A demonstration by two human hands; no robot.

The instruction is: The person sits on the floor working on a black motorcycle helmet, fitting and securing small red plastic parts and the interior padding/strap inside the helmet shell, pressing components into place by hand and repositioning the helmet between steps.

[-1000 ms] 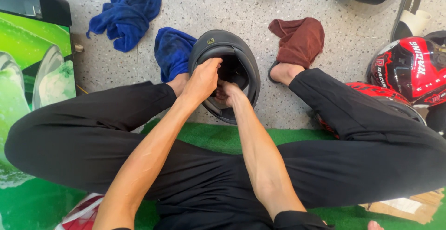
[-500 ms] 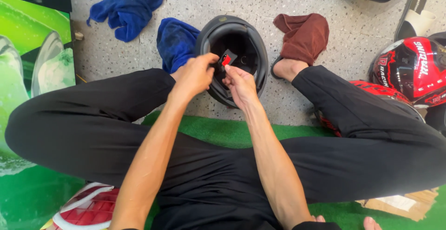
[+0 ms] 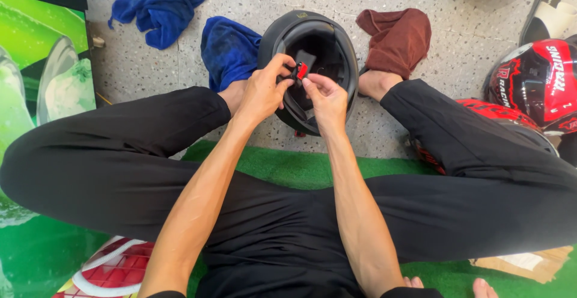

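We keep the black helmet (image 3: 309, 69) open side up between our feet, so the left hand (image 3: 261, 90) and right hand (image 3: 324, 96) can pinch its red buckle (image 3: 302, 70) just inside the rim.

upper right: black sandal (image 3: 550, 6) cut by frame edge | right edge: red helmet (image 3: 538, 81) partly cut | centre: black helmet (image 3: 312, 39) lower rim hidden behind right hand (image 3: 327, 99)

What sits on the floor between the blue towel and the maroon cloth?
In the head view, the black helmet lies between the blue towel and maroon cloth.
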